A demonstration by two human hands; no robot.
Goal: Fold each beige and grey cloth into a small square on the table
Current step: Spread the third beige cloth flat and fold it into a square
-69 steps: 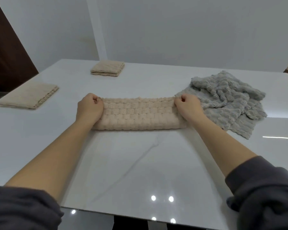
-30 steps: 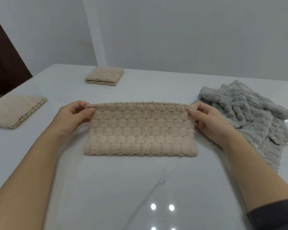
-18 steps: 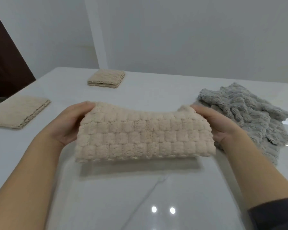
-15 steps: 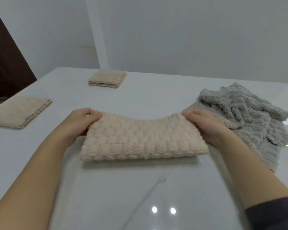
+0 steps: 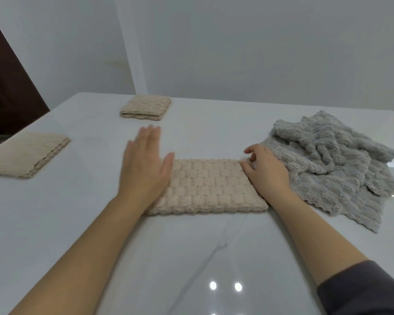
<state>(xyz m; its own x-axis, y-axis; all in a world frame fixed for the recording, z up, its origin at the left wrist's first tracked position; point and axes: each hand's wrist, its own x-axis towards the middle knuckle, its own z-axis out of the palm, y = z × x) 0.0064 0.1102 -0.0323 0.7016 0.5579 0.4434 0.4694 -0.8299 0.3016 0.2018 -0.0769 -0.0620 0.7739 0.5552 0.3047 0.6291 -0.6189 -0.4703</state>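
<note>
A beige waffle cloth (image 5: 208,186) lies folded into a flat strip in the middle of the white table (image 5: 191,258). My left hand (image 5: 145,165) lies flat over its left end, fingers straight and slightly blurred. At the cloth's right end, my right hand (image 5: 267,171) rests with its fingers curled at the far right corner; I cannot see a firm pinch. A crumpled grey cloth (image 5: 332,160) lies right of that hand, touching it.
Two folded beige cloths lie apart: a small square one (image 5: 146,108) at the far centre-left, and a larger flat one (image 5: 26,153) near the left edge. A white wall stands behind the table, a dark panel at far left.
The beige cloth was lifted off the table, folded over and laid down as a narrower strip. My left hand let go of its corner and now lies flat on the left end.
</note>
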